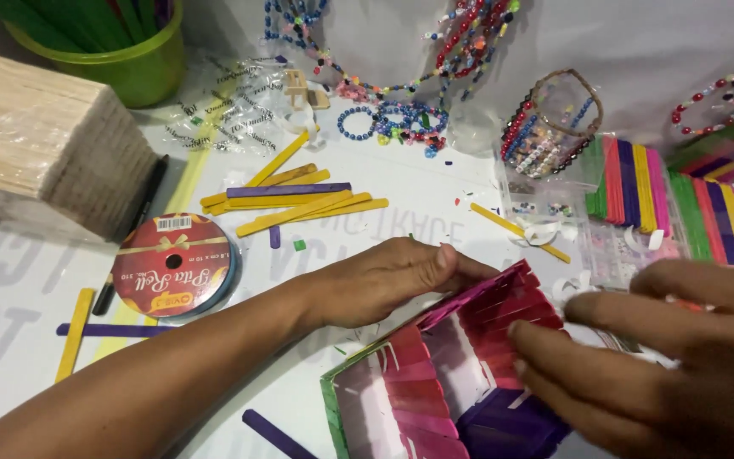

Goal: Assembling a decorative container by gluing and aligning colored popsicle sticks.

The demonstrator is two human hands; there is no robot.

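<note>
A square open box (435, 382) built of pink, red, purple and green craft sticks lies low in the middle of the head view. My left hand (384, 276) rests on its far wall, with fingers curled over the rim. Close to the camera at the right, my right hand (673, 357) has its fingers spread, and the fingertips touch the inside of the box's right wall. Whether it holds a small piece is hidden.
Loose yellow and purple sticks (290, 200) lie beyond the box. A red ribbon spool (172, 265) and a wrapped block of plain sticks (44, 140) are at the left, a green cup (121, 51) behind. Bead strings (392, 119), a bead jar (554, 127) and stacked coloured sticks (673, 195) fill the right.
</note>
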